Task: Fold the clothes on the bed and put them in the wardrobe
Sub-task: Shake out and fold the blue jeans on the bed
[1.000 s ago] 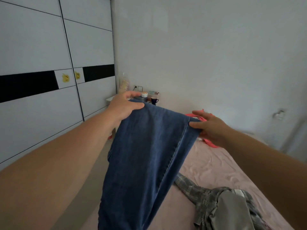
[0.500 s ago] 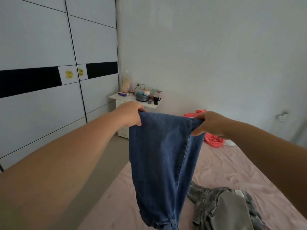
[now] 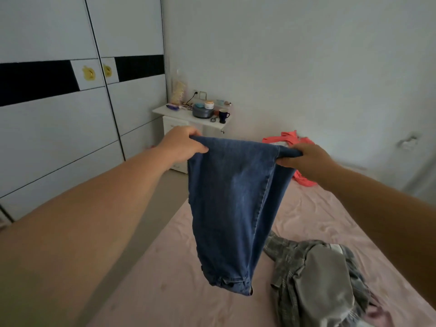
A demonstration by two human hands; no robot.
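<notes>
A pair of blue jeans (image 3: 232,208) is being held up in the air above the near left part of the bed (image 3: 313,215), doubled over so that a folded top edge is being stretched level between the two hands. That edge is being pinched at its left corner by the left hand (image 3: 180,145), fingers curled over the denim, and at its right corner by the right hand (image 3: 306,156), likewise clamped on the cloth. The waistband end is hanging lowest, clear of the pink sheet. To the right of it a grey checked garment (image 3: 316,279) is lying crumpled, and a coral garment (image 3: 290,140) is lying at the far end by the wall. A strip of floor (image 3: 162,197) is being left open between the bed's left edge and the closed wardrobe (image 3: 59,142).
</notes>
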